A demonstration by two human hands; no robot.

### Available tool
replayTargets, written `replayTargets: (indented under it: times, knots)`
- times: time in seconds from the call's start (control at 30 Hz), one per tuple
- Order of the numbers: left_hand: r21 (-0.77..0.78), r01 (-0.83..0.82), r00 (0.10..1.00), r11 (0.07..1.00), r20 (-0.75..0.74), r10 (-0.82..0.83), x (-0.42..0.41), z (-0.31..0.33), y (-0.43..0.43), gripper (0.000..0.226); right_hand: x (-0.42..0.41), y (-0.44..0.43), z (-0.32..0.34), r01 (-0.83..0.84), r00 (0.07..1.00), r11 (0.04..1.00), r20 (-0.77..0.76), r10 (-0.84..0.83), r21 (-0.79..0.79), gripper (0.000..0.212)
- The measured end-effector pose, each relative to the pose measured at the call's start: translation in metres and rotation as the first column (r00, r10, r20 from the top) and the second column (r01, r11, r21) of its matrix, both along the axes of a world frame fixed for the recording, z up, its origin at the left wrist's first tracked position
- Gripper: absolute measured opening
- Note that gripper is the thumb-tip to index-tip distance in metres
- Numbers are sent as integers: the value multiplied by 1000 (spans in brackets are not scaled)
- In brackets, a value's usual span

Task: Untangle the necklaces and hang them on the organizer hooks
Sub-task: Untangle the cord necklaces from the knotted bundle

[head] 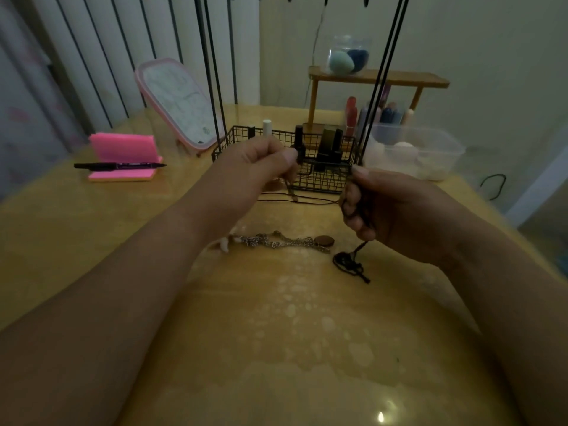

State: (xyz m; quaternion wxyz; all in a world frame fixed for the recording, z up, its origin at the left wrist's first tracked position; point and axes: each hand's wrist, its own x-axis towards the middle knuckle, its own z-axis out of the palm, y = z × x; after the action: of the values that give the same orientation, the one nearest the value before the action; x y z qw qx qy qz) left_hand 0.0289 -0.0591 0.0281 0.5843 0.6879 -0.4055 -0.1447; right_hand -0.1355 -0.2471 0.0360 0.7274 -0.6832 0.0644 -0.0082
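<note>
Necklaces lie on the yellow table (276,333): a silver chain (276,241) with a round brown pendant (324,240), and just right of it the knotted end of a dark cord (350,263). That cord rises into the right hand (399,210), whose fingers curl round it, then crosses to the left hand (264,162), which pinches it. Behind them stands the wire organizer (319,179).

Dim room, glossy amber worktop (276,333) against a pale wall (491,41)
The worktop fills the lower view from 9 to 3 o'clock, its sheen blotched with pale reflections and one bright glint (381,417) near 6. The plain cream wall rises at 1 o'clock, and white vertical slats (123,41) with dark gaps stand at 11. A small wooden shelf (378,76) sits toward 12.
</note>
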Motion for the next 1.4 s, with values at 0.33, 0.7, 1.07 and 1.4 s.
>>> replayTargets:
  times: [0.33, 0.7, 1.07, 1.4]
  knots:
    - [-121, 196, 869, 973, -439, -229, 7, 11, 7, 25, 4, -8, -2, 279, 941, 941, -141, -308, -194, 20]
    - [77, 220, 936, 972, -298, -188, -3, 12, 5, 31, 4, -2, -1, 288, 957, 926, 55, -284, -242, 20]
    - [334, 240, 946, 911, 128, -296, -26, -2, -7, 11, 7, 22, -5, 176, 982, 918, 123, -140, -355, 26]
    - [-153, 190, 927, 970, -297, -229, -6, 3, -4, 12, 10, 11, -9, 241, 967, 929, 154, -204, -280, 16]
